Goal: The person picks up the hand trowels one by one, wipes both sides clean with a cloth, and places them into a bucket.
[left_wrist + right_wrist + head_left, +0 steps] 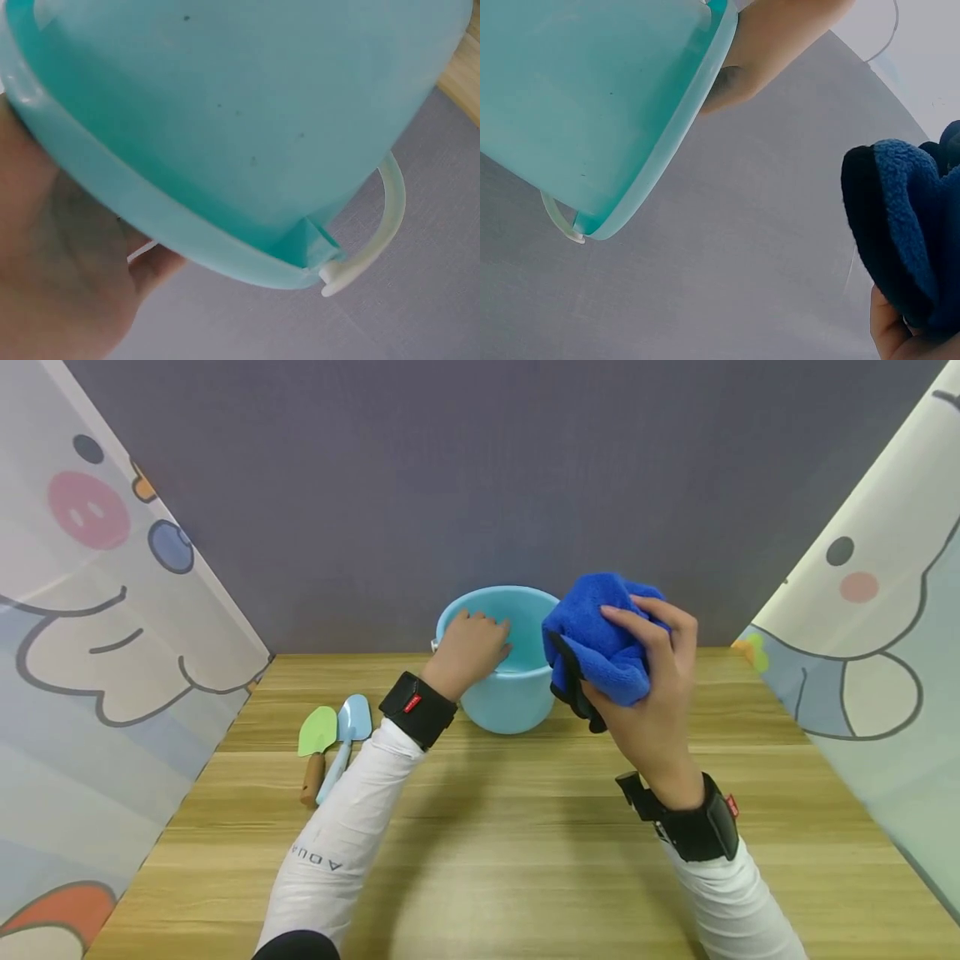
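A light blue bucket [510,702] stands upright at the back of the wooden table. My left hand [468,652] is over its near rim, knuckles up and fingers bent down toward the inside; the fingertips are hidden. From the left wrist view, that hand [67,255] lies beyond the bucket's rim [172,225], with the thumb showing below it. To the right of the bucket, my right hand [652,677] grips a bunched blue towel [600,635] with black edging, held up above the table. In the right wrist view the towel [907,225] is partly cut off.
A green spatula [318,733] with a brown handle and a light blue spatula [354,718] lie left of my left forearm. The bucket has a white handle [390,217]. Behind the table stands a grey wall [375,510], with cartoon-printed panels [97,610] on both sides.
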The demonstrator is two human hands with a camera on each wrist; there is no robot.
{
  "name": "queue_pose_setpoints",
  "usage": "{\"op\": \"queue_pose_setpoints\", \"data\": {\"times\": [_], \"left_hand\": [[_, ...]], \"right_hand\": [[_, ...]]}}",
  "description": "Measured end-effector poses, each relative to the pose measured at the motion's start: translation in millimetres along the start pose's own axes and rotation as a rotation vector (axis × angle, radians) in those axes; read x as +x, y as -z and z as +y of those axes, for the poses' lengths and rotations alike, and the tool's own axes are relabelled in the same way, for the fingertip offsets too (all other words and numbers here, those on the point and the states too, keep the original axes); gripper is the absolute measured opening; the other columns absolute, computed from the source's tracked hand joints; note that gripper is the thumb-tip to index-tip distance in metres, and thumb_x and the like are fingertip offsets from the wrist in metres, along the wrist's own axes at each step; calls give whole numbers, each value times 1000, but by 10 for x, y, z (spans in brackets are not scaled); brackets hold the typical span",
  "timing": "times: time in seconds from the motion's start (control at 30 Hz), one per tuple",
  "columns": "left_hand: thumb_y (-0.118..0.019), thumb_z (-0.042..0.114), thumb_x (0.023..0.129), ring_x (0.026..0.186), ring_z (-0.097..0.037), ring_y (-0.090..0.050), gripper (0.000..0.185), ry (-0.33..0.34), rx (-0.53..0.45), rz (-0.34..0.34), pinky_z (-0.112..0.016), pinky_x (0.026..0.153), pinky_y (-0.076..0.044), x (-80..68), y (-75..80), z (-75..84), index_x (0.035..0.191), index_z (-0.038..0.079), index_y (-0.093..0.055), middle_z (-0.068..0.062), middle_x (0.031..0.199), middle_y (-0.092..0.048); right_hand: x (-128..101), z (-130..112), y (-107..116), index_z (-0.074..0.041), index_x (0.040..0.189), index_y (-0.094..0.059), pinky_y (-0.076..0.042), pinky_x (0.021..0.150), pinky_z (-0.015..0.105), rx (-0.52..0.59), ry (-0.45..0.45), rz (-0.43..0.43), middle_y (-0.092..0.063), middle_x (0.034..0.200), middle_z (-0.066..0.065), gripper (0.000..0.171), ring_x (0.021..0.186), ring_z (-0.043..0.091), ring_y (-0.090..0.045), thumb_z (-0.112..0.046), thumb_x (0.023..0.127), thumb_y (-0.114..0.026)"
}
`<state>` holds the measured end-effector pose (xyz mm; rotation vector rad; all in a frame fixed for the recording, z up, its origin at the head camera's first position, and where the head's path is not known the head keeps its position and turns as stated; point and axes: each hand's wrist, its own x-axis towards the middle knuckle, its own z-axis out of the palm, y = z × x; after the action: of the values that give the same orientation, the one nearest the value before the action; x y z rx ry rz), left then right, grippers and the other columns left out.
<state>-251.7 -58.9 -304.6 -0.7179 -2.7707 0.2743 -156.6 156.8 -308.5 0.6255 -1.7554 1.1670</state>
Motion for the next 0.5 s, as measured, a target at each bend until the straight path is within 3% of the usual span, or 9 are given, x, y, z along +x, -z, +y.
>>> {"op": "queue_pose_setpoints", "data": {"times": [0.23, 0.37, 0.5], "left_hand": [[-59, 34, 104, 106, -27, -68, 40, 44, -30, 138, -39, 91, -51, -184, 16, 42, 134, 7, -60, -9, 115, -73], [-59, 36, 103, 114, -29, -65, 42, 108, -35, 177, -43, 97, -51, -315, 42, 95, 136, 10, -61, -10, 122, -70], [-59, 35, 103, 112, -30, -64, 40, 150, -69, 212, -45, 94, -52, -466, 89, 117, 134, 11, -63, -11, 122, -67]], "right_hand": [[-10, 2, 6, -5, 126, -64, -38, 113, 57, 9, -10, -3, -46, 139, 29, 50, 141, 31, -42, -25, 83, -80], [-12, 8, 14, -5, 126, -64, -37, 113, 57, 6, -7, -6, -46, 139, 30, 51, 140, 31, -42, -27, 83, -80], [-4, 17, 18, -6, 126, -64, -37, 113, 57, 9, 1, -6, -46, 139, 28, 51, 140, 31, -42, -33, 85, -79]]}}
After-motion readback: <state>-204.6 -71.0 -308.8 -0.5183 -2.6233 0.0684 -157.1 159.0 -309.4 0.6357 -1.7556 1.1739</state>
